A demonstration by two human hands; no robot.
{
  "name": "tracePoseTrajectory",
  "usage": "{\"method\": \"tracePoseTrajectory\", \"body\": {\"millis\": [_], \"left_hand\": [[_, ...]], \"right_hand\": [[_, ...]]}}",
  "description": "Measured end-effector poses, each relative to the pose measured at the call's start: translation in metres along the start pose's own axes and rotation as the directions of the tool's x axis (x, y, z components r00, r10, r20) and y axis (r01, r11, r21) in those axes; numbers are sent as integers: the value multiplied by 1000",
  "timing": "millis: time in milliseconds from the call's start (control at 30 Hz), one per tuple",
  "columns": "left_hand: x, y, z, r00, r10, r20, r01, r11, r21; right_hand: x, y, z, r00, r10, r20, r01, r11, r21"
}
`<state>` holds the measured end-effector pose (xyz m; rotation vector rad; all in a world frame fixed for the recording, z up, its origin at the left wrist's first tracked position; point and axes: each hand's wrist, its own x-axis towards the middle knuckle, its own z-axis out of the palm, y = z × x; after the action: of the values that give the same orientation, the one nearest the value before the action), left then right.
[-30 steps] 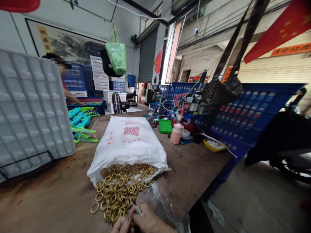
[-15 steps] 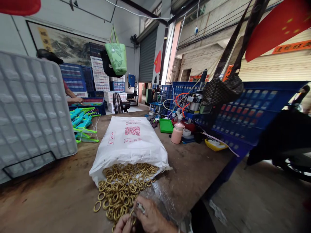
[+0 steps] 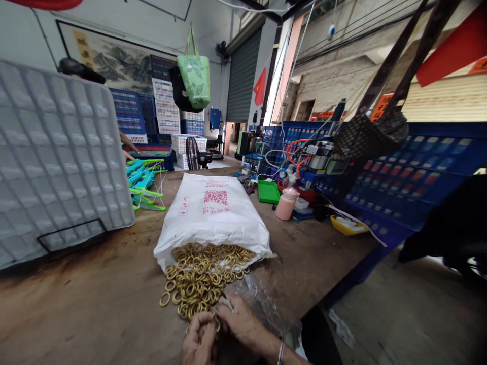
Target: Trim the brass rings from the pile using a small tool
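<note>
Both of my hands are close together at the bottom of the head view, in front of a pile of brass-coloured rings (image 3: 194, 291). My left hand (image 3: 200, 338) is closed, pinching one ring (image 3: 216, 323) at its fingertips. Beside it, my right hand (image 3: 245, 320) is also closed. It grips a small silvery metal tool (image 3: 227, 303), whose kind I cannot make out; part of it is hidden by the fingers. The rings spill from the open mouth of a white sack (image 3: 213, 223) with red print, which lies flat on the brown table (image 3: 297, 258).
A ribbed grey panel (image 3: 64, 167) stands at the left, with green and turquoise plastic pieces (image 3: 146, 185) beside it. A person's arm (image 3: 128, 142) shows behind it. At the right are a pink bottle (image 3: 287, 204), a green tray (image 3: 268, 192) and a yellow dish (image 3: 348, 226).
The view has turned left and down, so the scene sits further right and higher. More of both hands shows. They stay together at the ring, with the tool still in my right hand.
</note>
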<state>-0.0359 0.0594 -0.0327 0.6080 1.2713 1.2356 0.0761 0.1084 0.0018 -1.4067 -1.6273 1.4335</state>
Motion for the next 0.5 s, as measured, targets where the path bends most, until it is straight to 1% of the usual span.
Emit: {"method": "tracePoseTrajectory", "body": {"millis": [100, 133, 233, 367, 433, 500], "left_hand": [[-5, 6, -2, 1000, -25, 11, 26, 998, -63], [-7, 9, -2, 999, -29, 39, 32, 996, -85], [-14, 17, -2, 999, -27, 40, 31, 992, -120], [-19, 23, -2, 991, -89, 102, 107, 976, -190], [-21, 25, -2, 984, -114, 136, 142, 964, -224], [-22, 26, -2, 980, -113, 163, 152, 956, -250]], "right_hand": [[-1, 1, 1, 998, 58, 7, -58, 995, 86], [-2, 0, 1, 996, 81, 25, -83, 989, 119], [-7, -2, 2, 985, 139, 100, -162, 950, 268], [-10, -6, 3, 974, 148, 169, -204, 899, 386], [-10, -6, 3, 973, 148, 177, -209, 891, 404], [-10, -4, 3, 975, 141, 171, -200, 893, 404]]}}
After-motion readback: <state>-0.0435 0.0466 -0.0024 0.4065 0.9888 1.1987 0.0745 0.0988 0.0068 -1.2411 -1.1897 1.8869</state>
